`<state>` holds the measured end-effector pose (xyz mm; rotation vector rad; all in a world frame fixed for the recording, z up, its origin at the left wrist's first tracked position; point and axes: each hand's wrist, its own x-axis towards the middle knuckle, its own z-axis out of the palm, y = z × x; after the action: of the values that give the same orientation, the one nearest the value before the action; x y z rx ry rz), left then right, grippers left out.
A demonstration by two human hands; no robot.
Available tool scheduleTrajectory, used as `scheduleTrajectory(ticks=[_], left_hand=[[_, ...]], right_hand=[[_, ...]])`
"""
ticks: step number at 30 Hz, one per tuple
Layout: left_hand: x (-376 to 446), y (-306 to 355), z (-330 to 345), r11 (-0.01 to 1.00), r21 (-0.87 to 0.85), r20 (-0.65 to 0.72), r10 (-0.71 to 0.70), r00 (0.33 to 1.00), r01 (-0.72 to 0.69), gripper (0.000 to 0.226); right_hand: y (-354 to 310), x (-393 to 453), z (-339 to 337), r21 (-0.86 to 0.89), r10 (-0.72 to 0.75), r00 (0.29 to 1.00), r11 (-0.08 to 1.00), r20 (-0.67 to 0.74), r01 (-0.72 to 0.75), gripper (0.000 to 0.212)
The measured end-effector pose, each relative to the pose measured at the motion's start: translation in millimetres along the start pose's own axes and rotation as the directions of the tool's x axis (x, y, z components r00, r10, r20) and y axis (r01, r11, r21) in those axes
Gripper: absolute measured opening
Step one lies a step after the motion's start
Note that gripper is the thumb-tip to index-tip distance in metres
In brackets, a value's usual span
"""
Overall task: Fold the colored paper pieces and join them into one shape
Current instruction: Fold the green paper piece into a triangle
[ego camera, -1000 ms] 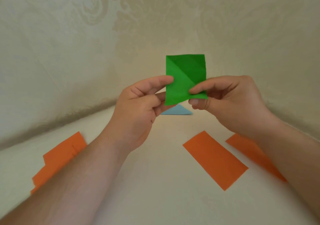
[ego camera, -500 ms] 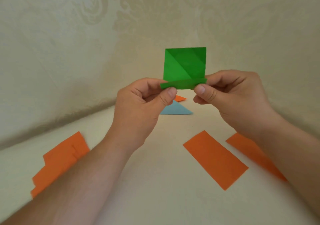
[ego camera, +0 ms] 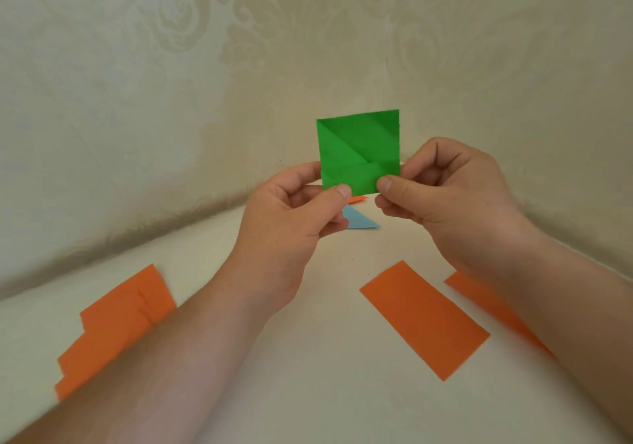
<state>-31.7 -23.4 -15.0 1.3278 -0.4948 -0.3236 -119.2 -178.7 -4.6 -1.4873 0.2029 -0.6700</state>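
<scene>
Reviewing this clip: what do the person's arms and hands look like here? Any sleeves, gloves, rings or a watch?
Both forearms are bare as far as the frame shows, with no sleeve in sight. The left hand and right hand wear no gloves. No ring, watch or bracelet shows on the visible fingers or wrists. The thumbnails are short and unpainted.

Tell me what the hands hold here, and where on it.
The green paper, held up off the table: left hand pinches its bottom-left corner, right hand its bottom-right, both on the folded-up lower flap.
</scene>
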Motion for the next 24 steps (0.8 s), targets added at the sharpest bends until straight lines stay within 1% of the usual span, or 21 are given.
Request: scheduleTrajectory(ticks=[1,3,6,9,11,14,18,24], left_hand=[[0.4,-0.3,-0.1,1.000,0.006,0.014,-0.017,1.000,0.017,0.016],[0.9,-1.3,-0.9,0.999,0.025,0.020,-0.049,0.999,0.049,0.013],[1.4,-3.0,-1.6,0.994,0.049,0.035,-0.104,0.994,0.103,0.009],[2.2,-5.3,-2.6,0.990,0.080,0.036,-0.117,0.992,0.114,0.006],[2.9,-6.6,-3.9,0.989,0.086,0.033,-0.121,0.992,0.118,0.006],[1.9,-6.7,-4.6,0.990,0.085,0.058,-0.117,0.991,0.112,0.012],[1.1,-5.9,-4.7,0.991,0.116,0.073,-0.082,0.994,0.073,0.014],[2.8,-6.0,-6.9,0.988,0.135,0.072,-0.087,0.994,0.076,0.016]], right_hand=[[-0.2,0.3,-0.7,0.033,0.032,0.999,0.999,0.021,-0.032,0.025],[-0.2,1.5,-2.4,0.067,0.086,0.994,0.994,0.063,-0.091,0.028],[0.1,2.9,-4.5,0.047,0.140,0.987,0.988,0.083,-0.144,0.034],[-0.6,4.0,-5.1,0.025,0.182,0.980,0.983,0.079,-0.184,0.037],[-0.3,4.4,-5.6,0.002,0.186,0.979,0.982,0.077,-0.187,0.035],[0.4,3.9,-6.0,-0.069,0.171,0.982,0.984,0.086,-0.165,0.026],[0.6,3.1,-6.6,-0.125,0.149,0.986,0.982,0.079,-0.138,0.017],[2.0,4.1,-6.5,-0.140,0.133,0.990,0.982,0.045,-0.126,0.020]])
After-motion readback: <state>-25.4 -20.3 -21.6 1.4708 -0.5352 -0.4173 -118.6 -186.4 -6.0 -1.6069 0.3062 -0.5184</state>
